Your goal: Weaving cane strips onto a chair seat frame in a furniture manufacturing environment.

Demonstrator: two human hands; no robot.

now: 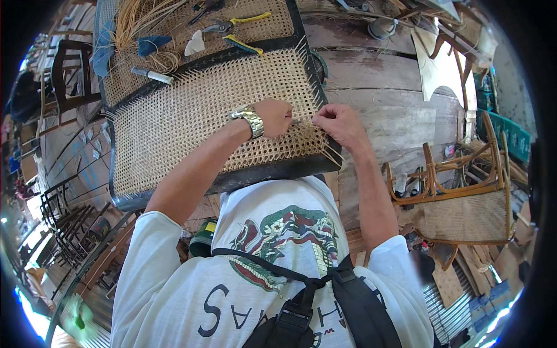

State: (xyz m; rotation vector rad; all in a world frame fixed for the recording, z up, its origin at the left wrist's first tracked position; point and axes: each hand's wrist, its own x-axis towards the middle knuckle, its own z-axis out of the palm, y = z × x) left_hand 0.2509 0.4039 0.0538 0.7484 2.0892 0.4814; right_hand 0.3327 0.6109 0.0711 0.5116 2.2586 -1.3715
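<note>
Cane lies near, seemingly for reach.
Left hand curls, right hand pinches; I can't tell on what.

On the black-framed tan woven-cane panel, long tan cane strands lie by the left edge, yellow-handled metal pruners toward the right edge, a small white scrap between them.
</note>
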